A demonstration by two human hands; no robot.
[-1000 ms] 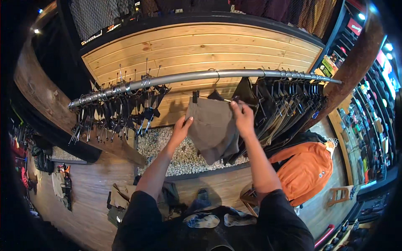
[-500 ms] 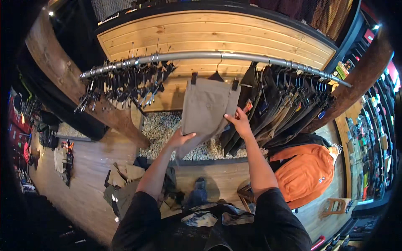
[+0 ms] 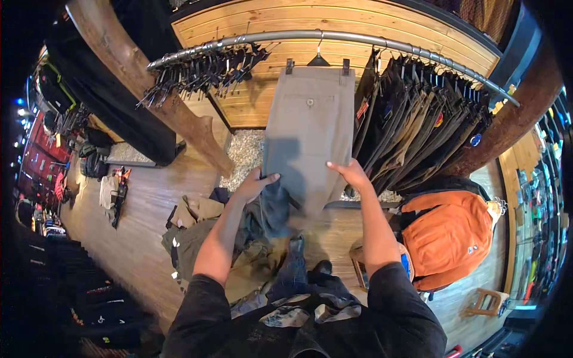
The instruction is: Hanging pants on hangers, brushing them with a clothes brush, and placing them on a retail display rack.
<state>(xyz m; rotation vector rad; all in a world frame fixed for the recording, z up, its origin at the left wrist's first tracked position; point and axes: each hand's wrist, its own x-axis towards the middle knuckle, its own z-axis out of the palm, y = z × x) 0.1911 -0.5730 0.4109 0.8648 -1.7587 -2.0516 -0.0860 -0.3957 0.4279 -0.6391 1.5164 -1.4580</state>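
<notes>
A pair of grey-beige trousers (image 3: 309, 128) hangs by its waist from a black clip hanger (image 3: 319, 60), its back pocket with a button facing me. The hanger hooks over the metal rail (image 3: 358, 37). My left hand (image 3: 255, 184) grips the trousers' left edge low down, thumb in front and fingers hidden behind the cloth. On the opposite edge, slightly higher, my right hand (image 3: 351, 173) pinches the fabric between thumb and fingers. Below my hands the cloth's lower end is slightly blurred.
Dark and brown trousers (image 3: 418, 113) hang packed to the right. Bare hangers (image 3: 206, 68) crowd the rail's left. A clothes pile (image 3: 209, 244) lies on the floor at left. An orange sweatshirt (image 3: 444, 235) lies at right, near a wooden stool (image 3: 484, 301). Tree trunks (image 3: 137, 65) flank the rail.
The trousers now hang longer and flatter, showing more of their length. Both hands still hold the edges. My view has tilted, so the rail sits higher and more floor shows.
</notes>
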